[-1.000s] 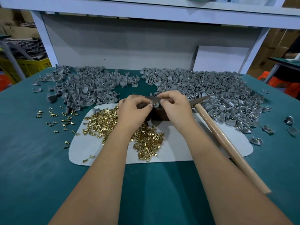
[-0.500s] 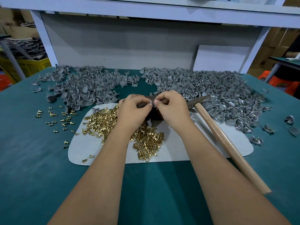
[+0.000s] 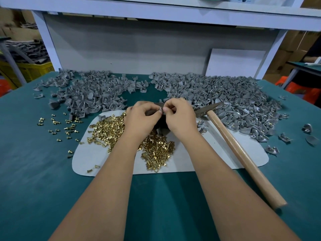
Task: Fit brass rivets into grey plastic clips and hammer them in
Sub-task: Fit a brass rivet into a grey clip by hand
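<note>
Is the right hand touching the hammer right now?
Apart. The head view shows the right hand up at the left hand, fingertips meeting over a small grey piece, while the hammer lies beside it with white mat showing between.

- The counter is deep teal, plain all over.
- On it lies a pale grey-white mat.
- Shiny gold brass rivets cover the mat's left half; more dot the teal left of it.
- Matt grey clips are heaped behind the mat.
- The hammer across the mat's right side has a light tan wooden handle and dark head.
- A yellow crate sits far left of the mat.
</note>
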